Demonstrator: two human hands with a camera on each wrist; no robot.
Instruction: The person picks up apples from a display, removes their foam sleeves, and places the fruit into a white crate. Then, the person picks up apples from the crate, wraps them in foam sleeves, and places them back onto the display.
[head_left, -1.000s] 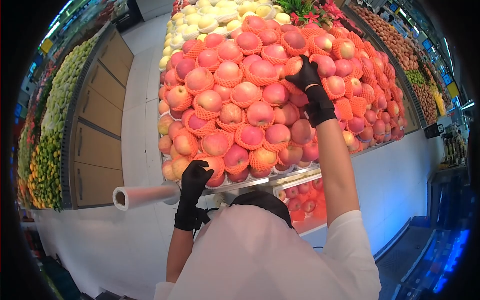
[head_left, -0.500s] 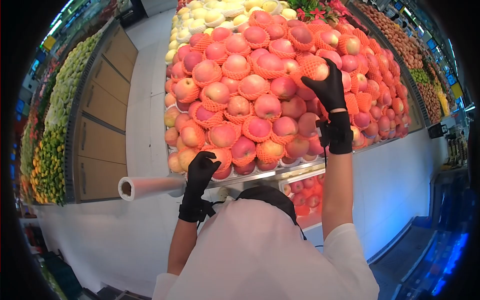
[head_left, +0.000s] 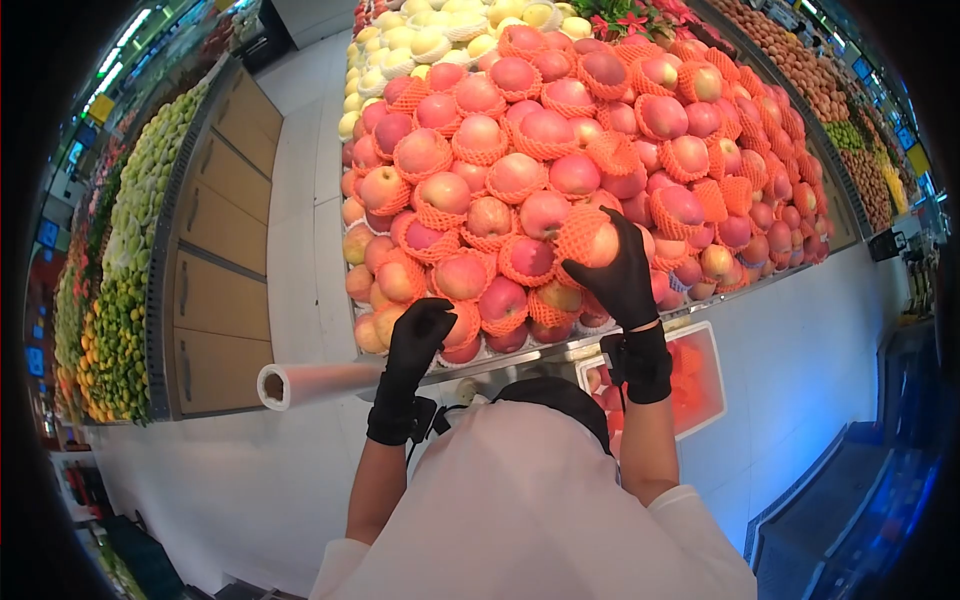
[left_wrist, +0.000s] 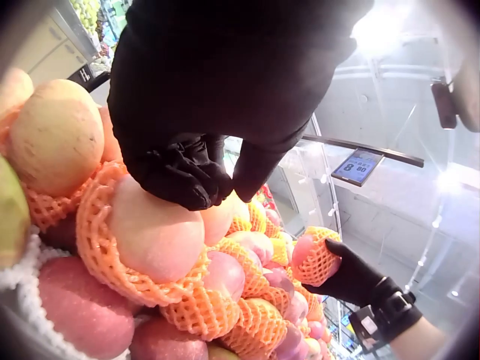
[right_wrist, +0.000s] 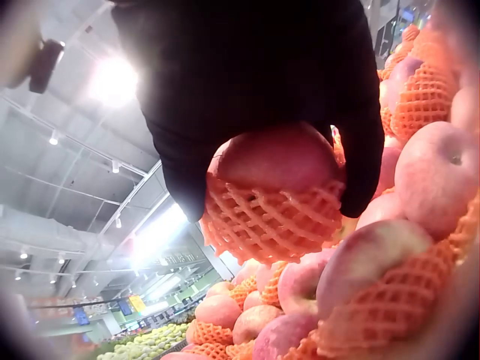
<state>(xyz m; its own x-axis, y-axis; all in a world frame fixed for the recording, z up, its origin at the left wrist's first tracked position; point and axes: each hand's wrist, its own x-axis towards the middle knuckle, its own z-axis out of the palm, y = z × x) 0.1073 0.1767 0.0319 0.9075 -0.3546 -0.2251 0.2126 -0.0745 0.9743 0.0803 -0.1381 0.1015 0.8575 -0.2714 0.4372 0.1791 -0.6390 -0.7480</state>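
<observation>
My black-gloved right hand (head_left: 625, 275) grips an apple (head_left: 588, 240) in an orange foam net, above the front part of the pile. In the right wrist view, thumb and fingers straddle this apple (right_wrist: 274, 161), its net covering the lower half. My left hand (head_left: 412, 350), also gloved in black, hangs over the pile's front left edge with loosely curled fingers and nothing in them. Right below those fingertips in the left wrist view sits a pale pink apple (left_wrist: 157, 232) in an orange net.
Netted apples (head_left: 515, 175) fill the stand, with pale yellow fruit (head_left: 430, 45) behind. A roll of clear plastic bags (head_left: 320, 385) juts out at the front left. Below the front rail is a white box (head_left: 710, 370) with apples. A wooden fruit counter (head_left: 225, 270) stands left.
My right hand has drawn the netted apple out of the pile's middle, back and leftward toward the front. The left hand stays at the front left edge.
</observation>
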